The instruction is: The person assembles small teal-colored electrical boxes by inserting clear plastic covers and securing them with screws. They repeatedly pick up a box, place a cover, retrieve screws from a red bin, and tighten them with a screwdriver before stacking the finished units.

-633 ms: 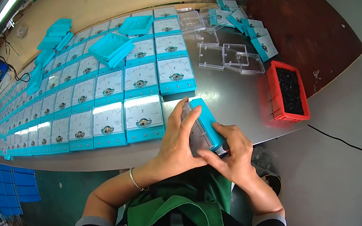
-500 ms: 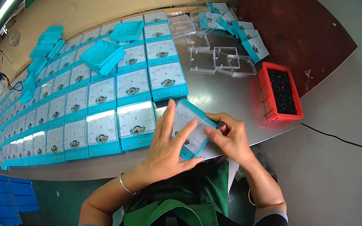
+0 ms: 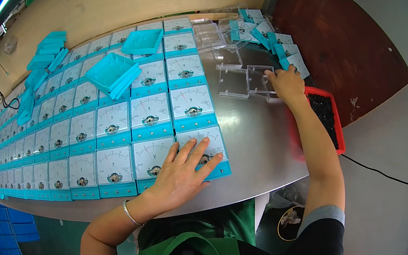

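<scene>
A square panel meter (image 3: 215, 138) with a white dial face and teal base lies at the right end of the front row. My left hand (image 3: 182, 174) rests on it with fingers spread, partly covering the dial. Farther off on the right, my right hand (image 3: 288, 85) reaches over the clear plastic covers (image 3: 234, 82), thumb and fingers apart. Its fingertips are close to the near meter (image 3: 298, 61) of a loose pile; whether they touch it, I cannot tell. Part of a clear cover is hidden beneath that hand.
Rows of meters (image 3: 146, 106) fill the table's left side, with empty teal cases (image 3: 111, 74) on top. A red bin (image 3: 340, 128) of small black parts stands under my right forearm. A brown board (image 3: 340, 42) rises behind it. A black cable (image 3: 386, 177) runs off rightward.
The meter held between both hands now lies at the end of the front row, with my left hand on it. My right hand has let go and moved far right, to the covers and loose meters.
</scene>
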### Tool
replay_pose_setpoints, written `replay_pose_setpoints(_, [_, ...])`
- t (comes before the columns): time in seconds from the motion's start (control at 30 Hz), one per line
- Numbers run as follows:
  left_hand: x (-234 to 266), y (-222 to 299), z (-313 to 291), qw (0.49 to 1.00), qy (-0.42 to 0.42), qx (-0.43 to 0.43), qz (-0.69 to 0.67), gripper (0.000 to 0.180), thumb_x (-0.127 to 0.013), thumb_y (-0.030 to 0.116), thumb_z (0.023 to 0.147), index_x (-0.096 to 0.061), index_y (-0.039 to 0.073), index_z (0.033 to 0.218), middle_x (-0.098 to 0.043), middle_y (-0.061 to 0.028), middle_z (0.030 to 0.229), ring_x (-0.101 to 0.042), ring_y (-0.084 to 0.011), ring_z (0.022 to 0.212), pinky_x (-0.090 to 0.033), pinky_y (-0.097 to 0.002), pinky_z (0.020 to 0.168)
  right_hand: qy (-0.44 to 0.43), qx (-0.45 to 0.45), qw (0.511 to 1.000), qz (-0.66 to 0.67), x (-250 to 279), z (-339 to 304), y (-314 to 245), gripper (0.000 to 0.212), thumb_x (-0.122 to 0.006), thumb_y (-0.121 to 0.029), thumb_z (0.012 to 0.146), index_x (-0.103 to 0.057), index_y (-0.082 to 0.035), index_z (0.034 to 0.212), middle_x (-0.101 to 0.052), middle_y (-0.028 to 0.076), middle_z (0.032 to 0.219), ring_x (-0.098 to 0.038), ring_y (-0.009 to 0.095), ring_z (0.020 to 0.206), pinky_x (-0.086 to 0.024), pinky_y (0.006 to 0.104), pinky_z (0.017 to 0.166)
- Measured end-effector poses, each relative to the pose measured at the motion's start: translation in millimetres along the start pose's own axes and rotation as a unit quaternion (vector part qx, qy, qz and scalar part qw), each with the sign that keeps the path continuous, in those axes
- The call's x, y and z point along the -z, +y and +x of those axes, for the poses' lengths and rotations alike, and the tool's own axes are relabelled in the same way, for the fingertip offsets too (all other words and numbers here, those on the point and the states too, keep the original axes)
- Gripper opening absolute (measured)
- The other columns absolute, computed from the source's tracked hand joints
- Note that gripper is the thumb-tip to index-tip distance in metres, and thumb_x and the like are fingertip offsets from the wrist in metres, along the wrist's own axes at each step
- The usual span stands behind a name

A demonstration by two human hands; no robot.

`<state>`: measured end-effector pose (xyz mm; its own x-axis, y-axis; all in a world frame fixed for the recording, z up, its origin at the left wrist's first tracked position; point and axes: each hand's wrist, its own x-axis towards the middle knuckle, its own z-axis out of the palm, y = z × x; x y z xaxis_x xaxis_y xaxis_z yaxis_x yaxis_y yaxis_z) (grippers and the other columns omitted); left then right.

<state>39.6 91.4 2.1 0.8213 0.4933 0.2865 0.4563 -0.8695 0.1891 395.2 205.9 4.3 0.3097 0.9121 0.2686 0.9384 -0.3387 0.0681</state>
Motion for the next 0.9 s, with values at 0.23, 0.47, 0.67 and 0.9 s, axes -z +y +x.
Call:
replay_pose_setpoints(0.23, [14.2,1.4,1.0,0.999,-0.031,0.013,-0.028,0.067,-0.077,0.032,0.070,-0.051,0.011,0.128,-0.039,-0.0183,0.139,-0.039,-0.0396,0.125,-0.029,-0.0579,0.103,-0.016,-0.162,0.983,0.089,-6.6,25.6,10.6,0.074,-0.042,-0.061,0.090,-0.057,0.004,0.120,-0.044,0.030,0.130,-0.055,0.040,0.111,-0.044,0.0466,0.093])
replay_pose_setpoints(0.47, [16.3,15.8,9.1,0.714,0.060,0.148,-0.682,0.064,-0.065,0.035,0.086,-0.040,0.001,0.134,-0.036,-0.0175,0.141,-0.042,-0.0354,0.126,-0.038,-0.0478,0.102,0.139,0.196,0.864,0.442,107.2,-107.1,-40.3,0.047,-0.067,-0.026,0.084,-0.056,0.006,0.115,-0.046,0.023,0.133,-0.058,0.037,0.097,-0.049,0.0415,0.083])
replay_pose_setpoints(0.67, [17.1,13.5,20.0,0.426,0.034,0.205,-0.881,0.049,-0.050,0.035,0.093,-0.042,0.002,0.129,-0.054,-0.0140,0.123,-0.058,-0.0272,0.107,-0.051,-0.0434,0.088,0.010,0.387,0.820,0.422,130.3,-203.8,-62.7,0.040,-0.066,-0.015,0.080,-0.056,0.002,0.114,-0.050,0.024,0.128,-0.059,0.028,0.086,-0.051,0.0331,0.068])
replay_pose_setpoints(0.9, [25.0,38.3,-10.9,0.511,0.031,0.268,-0.816,0.040,-0.063,0.014,0.085,-0.049,0.000,0.119,-0.061,-0.0114,0.104,-0.064,-0.0216,0.091,-0.058,-0.0383,0.064,-0.050,0.161,0.451,0.877,142.4,-208.3,-80.6,0.021,-0.051,-0.024,0.096,-0.046,-0.004,0.102,-0.060,0.017,0.090,-0.059,0.021,0.074,-0.049,0.0326,0.065])
